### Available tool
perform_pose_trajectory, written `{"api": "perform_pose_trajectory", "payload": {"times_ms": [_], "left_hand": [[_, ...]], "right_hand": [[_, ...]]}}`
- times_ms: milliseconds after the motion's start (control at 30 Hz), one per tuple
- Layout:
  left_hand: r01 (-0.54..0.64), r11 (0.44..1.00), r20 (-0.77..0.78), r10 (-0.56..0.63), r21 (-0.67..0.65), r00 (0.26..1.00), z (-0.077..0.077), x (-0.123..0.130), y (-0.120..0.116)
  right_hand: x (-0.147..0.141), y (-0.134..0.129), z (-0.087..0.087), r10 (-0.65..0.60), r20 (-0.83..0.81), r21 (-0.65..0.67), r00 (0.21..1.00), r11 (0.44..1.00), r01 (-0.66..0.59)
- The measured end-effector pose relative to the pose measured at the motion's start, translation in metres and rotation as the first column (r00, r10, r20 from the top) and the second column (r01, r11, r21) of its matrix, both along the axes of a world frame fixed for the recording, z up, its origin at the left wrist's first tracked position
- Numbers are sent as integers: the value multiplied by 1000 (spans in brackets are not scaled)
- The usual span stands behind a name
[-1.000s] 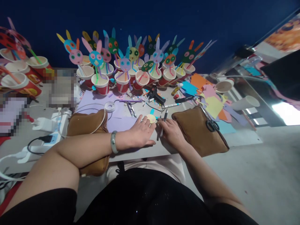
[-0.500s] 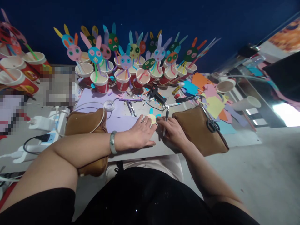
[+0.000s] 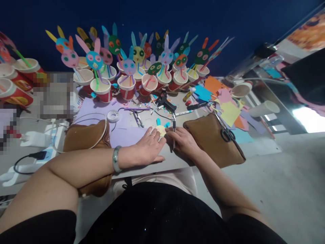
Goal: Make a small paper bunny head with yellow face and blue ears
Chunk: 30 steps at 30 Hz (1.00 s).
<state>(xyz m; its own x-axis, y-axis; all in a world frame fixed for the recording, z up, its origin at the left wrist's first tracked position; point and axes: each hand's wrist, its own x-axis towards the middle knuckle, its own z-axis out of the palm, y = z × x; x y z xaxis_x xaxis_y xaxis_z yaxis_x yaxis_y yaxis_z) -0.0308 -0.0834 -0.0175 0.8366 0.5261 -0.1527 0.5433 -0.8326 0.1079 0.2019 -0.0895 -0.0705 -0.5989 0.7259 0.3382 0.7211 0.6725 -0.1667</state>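
A small yellow paper rabbit head [image 3: 161, 130] with blue ears lies on the table between my hands. My left hand [image 3: 150, 146], palm down with fingers stretched out, rests beside it and its fingertips touch the paper's left edge. In my right hand [image 3: 185, 142] a pen [image 3: 174, 126] stands nearly upright, gripped between the fingers. That hand is at the paper's right edge; the pen's lower tip is hard to make out. Purple paper [image 3: 127, 136] lies left of my left hand.
Paper cups [image 3: 127, 91] with rabbit figures on straws line the back. A black glue gun [image 3: 166, 101], tape roll [image 3: 113, 116] and paper scraps lie in front. Brown pouches [image 3: 213, 140] flank my hands, scissors [image 3: 227, 135] on the right one. A power strip [image 3: 57, 139] sits left.
The camera view has shifted a little, so the scene sits further left. The pen in my right hand is slightly more upright. My left hand stays flat by the paper.
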Motion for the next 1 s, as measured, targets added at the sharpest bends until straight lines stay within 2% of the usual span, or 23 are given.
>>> {"api": "perform_pose_trajectory", "payload": {"times_ms": [133, 300, 467, 700, 833, 1000], "left_hand": [[-7, 999, -21, 6, -33, 1000, 6, 0, 1], [-20, 999, 14, 20, -32, 1000, -1, -1, 2], [-6, 1000, 29, 5, 18, 1000, -8, -2, 1], [-16, 1000, 23, 15, 24, 1000, -8, 0, 1], [-22, 999, 33, 20, 36, 999, -8, 0, 2], [-20, 1000, 12, 20, -4, 1000, -3, 0, 5]], "right_hand": [[-4, 2, 1, 11, -58, 55, 998, 998, -8], [-10, 1, 3, 35, -149, 135, 988, 991, -15], [-9, -1, -1, 23, -135, 100, 991, 995, -10], [-7, 0, -7, 7, -175, 51, 985, 999, 2], [-7, -1, -6, 31, -204, 56, 978, 998, -20], [-9, -2, -3, 2, -230, 90, 973, 996, 20]]}}
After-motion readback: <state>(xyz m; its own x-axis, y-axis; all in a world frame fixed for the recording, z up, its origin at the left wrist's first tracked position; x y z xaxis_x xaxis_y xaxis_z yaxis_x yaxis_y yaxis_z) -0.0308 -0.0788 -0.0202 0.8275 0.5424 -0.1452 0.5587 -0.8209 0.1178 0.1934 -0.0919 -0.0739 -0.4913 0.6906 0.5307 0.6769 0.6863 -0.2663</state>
